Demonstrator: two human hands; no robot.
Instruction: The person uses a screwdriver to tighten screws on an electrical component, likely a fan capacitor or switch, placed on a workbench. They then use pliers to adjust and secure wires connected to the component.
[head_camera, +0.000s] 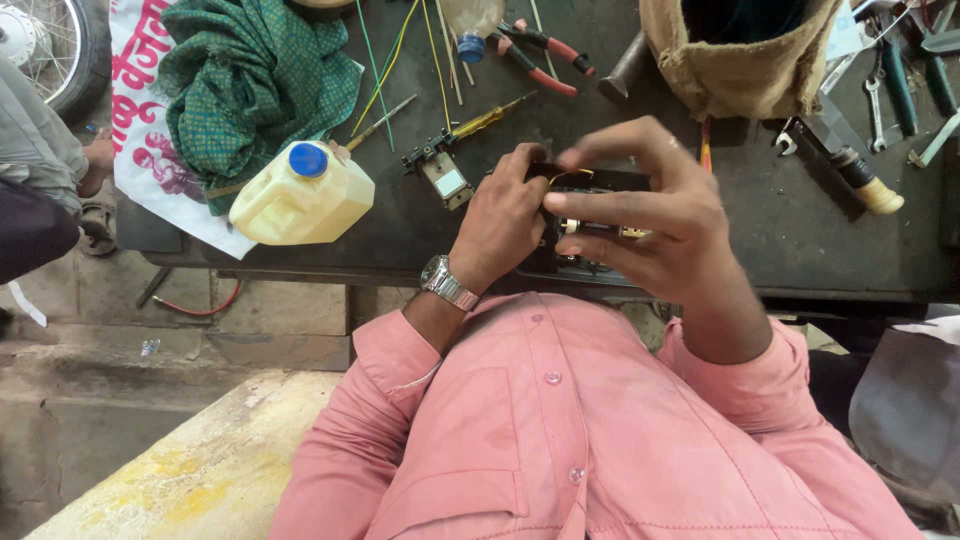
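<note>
A black electrical unit (590, 180) with brass and white parts inside sits between both my hands, just above the near edge of the dark workbench (800, 230). My left hand (505, 220), with a metal wristwatch, grips its left end. My right hand (650, 205) wraps over its right side, fingers spread across the top and front. Much of the unit is hidden by my fingers.
On the bench: a small switch part (440, 172), a yellow-handled screwdriver (490, 117), red-handled pliers (545, 57), coloured wires (395, 50), a cream jerrycan with a blue cap (300, 195), a green cloth (255, 85), a burlap bag (745, 55), spanners (880, 85). Another person sits at left (40, 170).
</note>
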